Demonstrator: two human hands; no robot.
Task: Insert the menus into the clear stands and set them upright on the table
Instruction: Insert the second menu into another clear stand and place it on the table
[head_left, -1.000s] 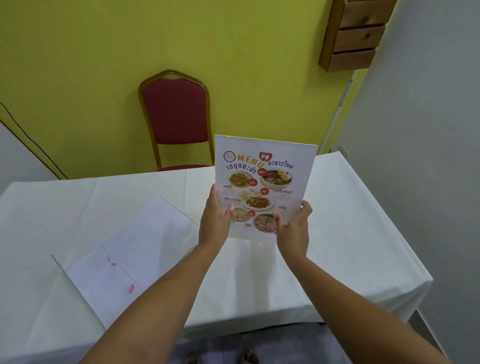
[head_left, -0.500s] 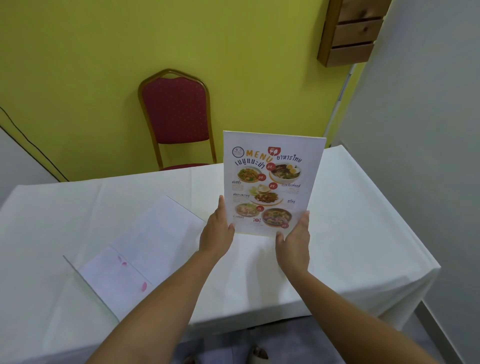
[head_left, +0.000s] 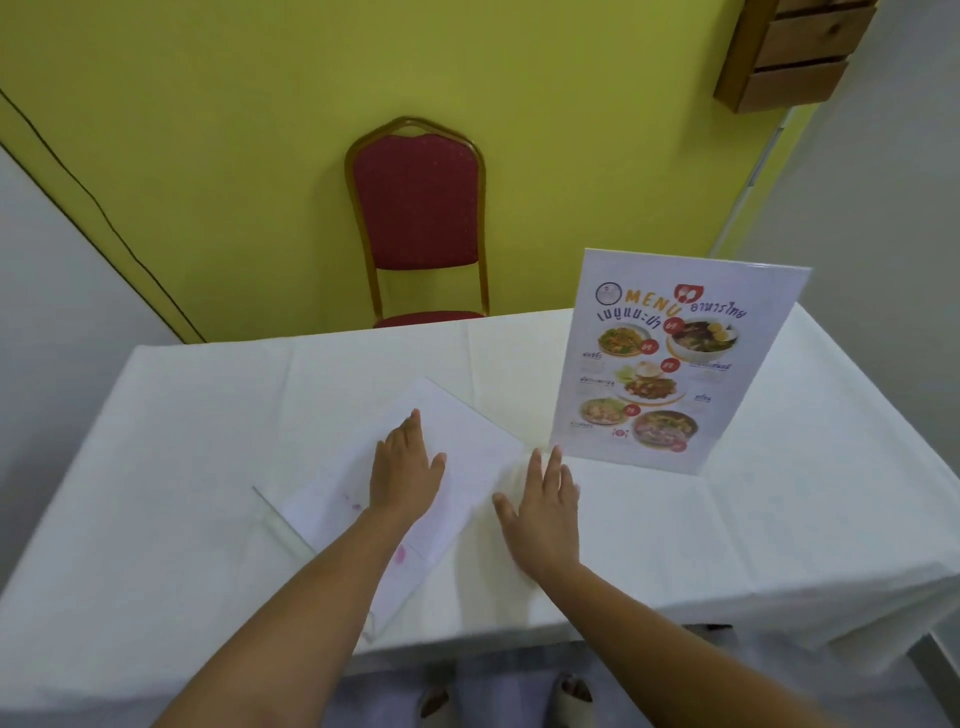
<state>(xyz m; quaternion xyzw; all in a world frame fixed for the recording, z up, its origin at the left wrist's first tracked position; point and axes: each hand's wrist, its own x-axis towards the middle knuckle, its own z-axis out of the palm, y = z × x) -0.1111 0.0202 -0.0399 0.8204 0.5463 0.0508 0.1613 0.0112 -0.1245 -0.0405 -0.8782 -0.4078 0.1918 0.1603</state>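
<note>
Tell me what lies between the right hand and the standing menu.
Nothing but bare white tablecloth. In the head view the right hand is open just short of the standing menu, fingers near its lower left corner.

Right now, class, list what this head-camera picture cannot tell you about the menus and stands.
- Flat white sheet: printed side faces down; left hand covers part.
- Upright colourful menu: small print too small to read; stand's base not clear.
- Right hand: blurred, contact uncertain.

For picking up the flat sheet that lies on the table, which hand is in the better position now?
The left hand. It rests open on the flat sheet, while the right hand lies open on the tablecloth beside it, nearer the upright menu stand.
</note>
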